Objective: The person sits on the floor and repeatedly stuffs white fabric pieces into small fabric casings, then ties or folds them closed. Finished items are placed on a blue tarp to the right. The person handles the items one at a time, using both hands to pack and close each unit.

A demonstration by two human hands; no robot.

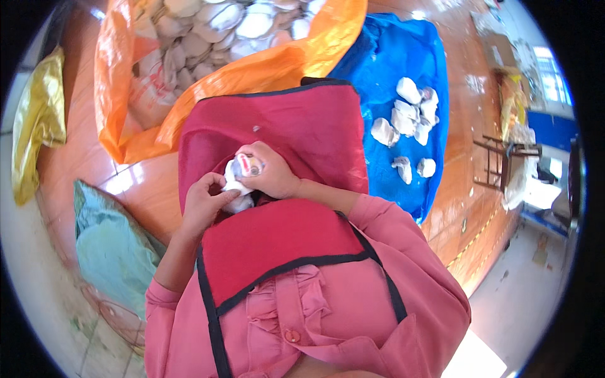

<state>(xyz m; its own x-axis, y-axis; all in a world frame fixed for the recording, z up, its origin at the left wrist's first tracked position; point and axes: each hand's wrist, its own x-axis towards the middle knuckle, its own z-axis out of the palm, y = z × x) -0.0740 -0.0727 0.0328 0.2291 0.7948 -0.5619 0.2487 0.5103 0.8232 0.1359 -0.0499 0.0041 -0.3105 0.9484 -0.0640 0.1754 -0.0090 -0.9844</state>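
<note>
Over my lap, both hands hold a small, white, soft-looking piece [230,184] with a red, black and yellowish painted or printed patch on top; its exact kind I cannot make out. My right hand [270,171] wraps round the patterned upper part. Lower down, my left hand [205,200] pinches its white edge between thumb and fingers. Part of the piece is hidden by my fingers. Beneath my hands spreads a red apron [321,135] with black edging.
Ahead stands an open orange sack [252,80] full of rounded white and cream pieces [255,24]. At right, several crumpled white bundles [404,117] lie on a blue sheet or sack [394,63]. Green [116,252] and yellow [39,120] sacks lie left; a wooden chair [498,164] stands far right.
</note>
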